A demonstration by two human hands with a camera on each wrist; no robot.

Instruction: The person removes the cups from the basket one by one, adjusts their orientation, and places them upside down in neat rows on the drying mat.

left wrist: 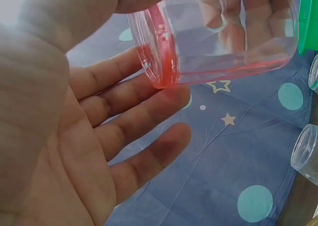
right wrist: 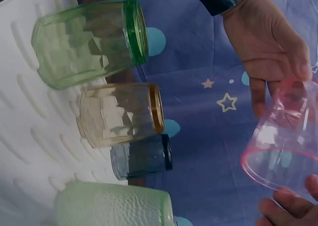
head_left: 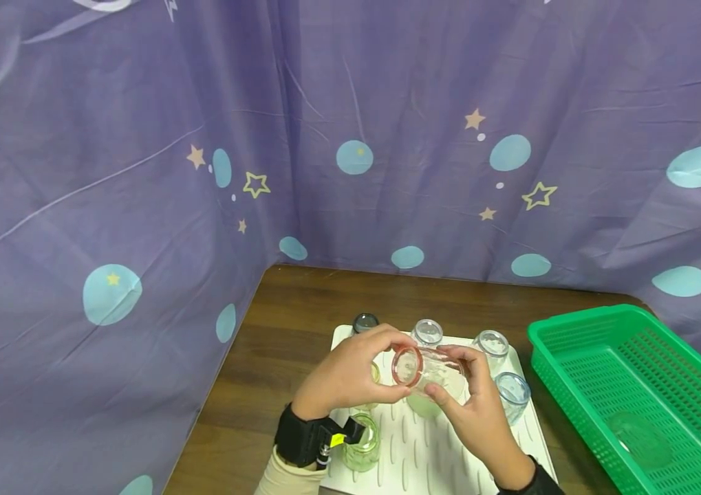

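A clear, pink-tinted cup (head_left: 439,371) is tipped on its side above a white ridged tray (head_left: 408,454). My left hand (head_left: 353,368) pinches the pink-ringed end between thumb and fingers. At the opposite end, my right hand (head_left: 480,409) grips the cup with thumb and fingertips. Seen from the right wrist, the cup (right wrist: 278,136) is see-through with a pink edge. Below it on the tray stands a pale green textured cup (head_left: 423,405), partly hidden by the hands. Beside my left wrist is a green cup (head_left: 362,450); an amber cup (right wrist: 121,114) stands near it.
Along the tray's back are a dark cup (head_left: 365,322) and two clear cups, one in the middle (head_left: 428,333) and one at right (head_left: 491,344). A blue cup (head_left: 513,392) stands at the right edge. The green basket (head_left: 563,392) at right contains a transparent item (head_left: 641,440).
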